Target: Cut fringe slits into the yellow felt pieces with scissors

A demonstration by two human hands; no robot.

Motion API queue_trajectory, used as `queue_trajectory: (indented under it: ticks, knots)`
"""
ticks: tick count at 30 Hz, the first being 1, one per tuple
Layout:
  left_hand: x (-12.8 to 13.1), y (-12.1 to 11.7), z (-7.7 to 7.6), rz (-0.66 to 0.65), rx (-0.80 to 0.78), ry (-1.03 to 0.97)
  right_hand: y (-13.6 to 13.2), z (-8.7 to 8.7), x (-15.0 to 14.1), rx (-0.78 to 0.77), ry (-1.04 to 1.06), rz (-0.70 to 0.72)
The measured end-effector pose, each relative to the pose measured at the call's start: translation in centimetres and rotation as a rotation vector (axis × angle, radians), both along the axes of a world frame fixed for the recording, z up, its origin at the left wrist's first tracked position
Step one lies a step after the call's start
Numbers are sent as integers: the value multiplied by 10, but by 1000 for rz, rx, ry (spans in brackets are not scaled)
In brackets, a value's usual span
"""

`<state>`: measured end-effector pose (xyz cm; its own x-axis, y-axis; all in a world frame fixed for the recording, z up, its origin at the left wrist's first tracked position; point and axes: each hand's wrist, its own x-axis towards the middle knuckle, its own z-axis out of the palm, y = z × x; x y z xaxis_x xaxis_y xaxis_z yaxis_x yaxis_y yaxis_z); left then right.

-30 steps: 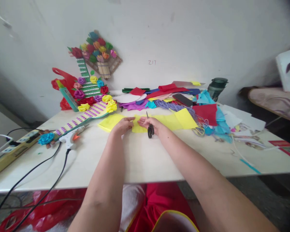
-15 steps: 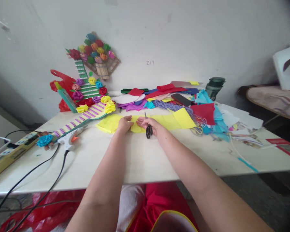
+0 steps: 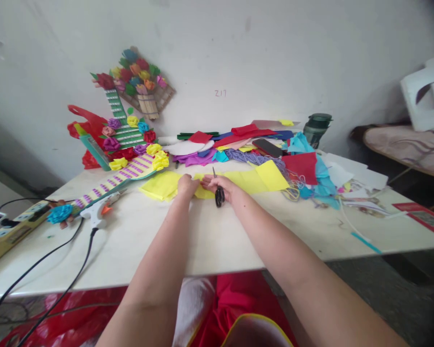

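A long strip of yellow paper (image 3: 244, 181) lies folded across the table in front of me, with a stacked part (image 3: 161, 186) at its left end. My left hand (image 3: 188, 186) is on the strip, fingers drawn together at its edge. Just right of it, my right hand (image 3: 220, 185) holds a pair of scissors (image 3: 220, 196) by the palm; the black handles hang toward me and the thin blade points away. The fingertips of this hand reach to the yellow paper, and a small gap separates the two hands.
A hot glue gun (image 3: 96, 212) and paper-flower guitar (image 3: 117, 178) lie left, beside a power strip (image 3: 18, 226). Behind the strip are coloured sheets (image 3: 195, 158), purple yarn (image 3: 238, 155) and a phone (image 3: 268, 147). A dark green bottle (image 3: 316, 129) stands back right.
My left hand's fingers have closed together at the yellow paper. The right hand keeps the scissors in nearly the same place. The whole view has shifted slightly.
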<state>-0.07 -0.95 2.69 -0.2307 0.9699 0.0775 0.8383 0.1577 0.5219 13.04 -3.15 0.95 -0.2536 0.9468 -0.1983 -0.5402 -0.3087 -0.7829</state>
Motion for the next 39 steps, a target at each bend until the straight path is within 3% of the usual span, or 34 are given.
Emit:
queue_trajectory:
  ticks: [19, 32, 39]
  knots:
    - [11, -14, 1, -2, -13, 199, -9, 11, -1, 2, -31, 2]
    - [11, -17, -3, -71, 1, 380, -6, 4, 29, -38, 58, 36]
    - [11, -16, -4, -67, 10, 364, -2, 0, 41, -31, 51, -59]
